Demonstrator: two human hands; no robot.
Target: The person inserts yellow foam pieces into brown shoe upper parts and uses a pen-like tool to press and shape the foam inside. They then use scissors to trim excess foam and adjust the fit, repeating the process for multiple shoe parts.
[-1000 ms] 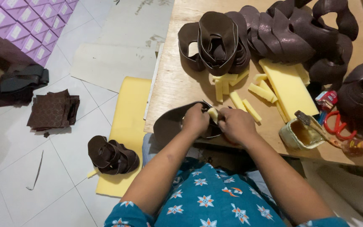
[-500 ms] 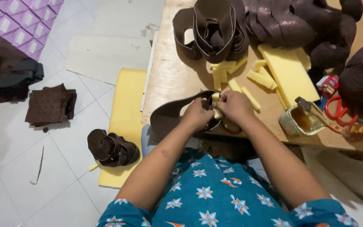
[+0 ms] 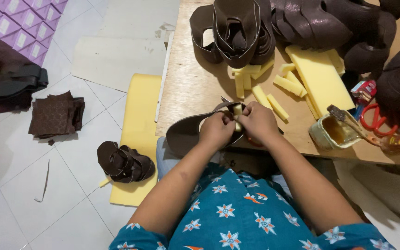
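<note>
Hands, left (image 3: 217, 131) and right (image 3: 257, 122), still pinch a yellow foam piece (image 3: 237, 110) into the brown strap (image 3: 186, 134) at the tabletop (image 3: 195, 88) edge.

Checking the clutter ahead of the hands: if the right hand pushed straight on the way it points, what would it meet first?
Probably the loose yellow foam strips just beyond the right hand, then the stack of brown straps; depth is unclear.

Both hands met at the wooden table's (image 3: 195, 88) edge. The left hand (image 3: 217, 130) and right hand (image 3: 258, 122) pinched a yellow foam strip (image 3: 237, 110) against a curved brown leather strap (image 3: 184, 134). More foam strips (image 3: 274, 85) lay near a glue pot (image 3: 329, 133).
</note>
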